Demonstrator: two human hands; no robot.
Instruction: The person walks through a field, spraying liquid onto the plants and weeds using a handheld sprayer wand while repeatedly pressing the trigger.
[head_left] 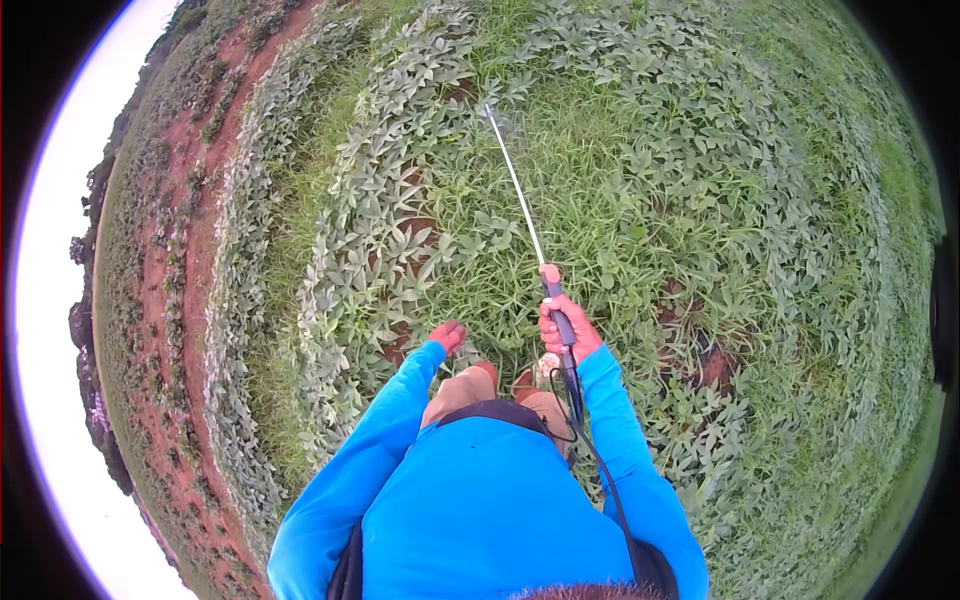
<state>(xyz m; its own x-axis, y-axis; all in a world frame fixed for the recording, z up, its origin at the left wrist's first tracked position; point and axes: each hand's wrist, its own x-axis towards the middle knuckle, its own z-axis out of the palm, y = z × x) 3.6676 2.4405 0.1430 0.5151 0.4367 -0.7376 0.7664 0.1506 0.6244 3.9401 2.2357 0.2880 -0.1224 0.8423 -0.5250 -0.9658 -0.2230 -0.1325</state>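
Observation:
My right hand (569,328) is wrapped round the dark handle of a spray wand (519,190). Its thin pale tube slants up and a little left over the green grass, and a faint mist shows by the tip. From the handle a black hose (608,470) runs down along my right sleeve. My left hand (450,337) hangs beside my left thigh, away from the wand, its fingers curled and too small to make out; whether it holds anything cannot be told.
Leafy crop plants (385,190) grow in rows on the left, with tall grass (575,130) between them. More leafy plants (690,150) stand on the right. Red bare soil (215,170) shows at the far left. My shoes and legs are just below my hands.

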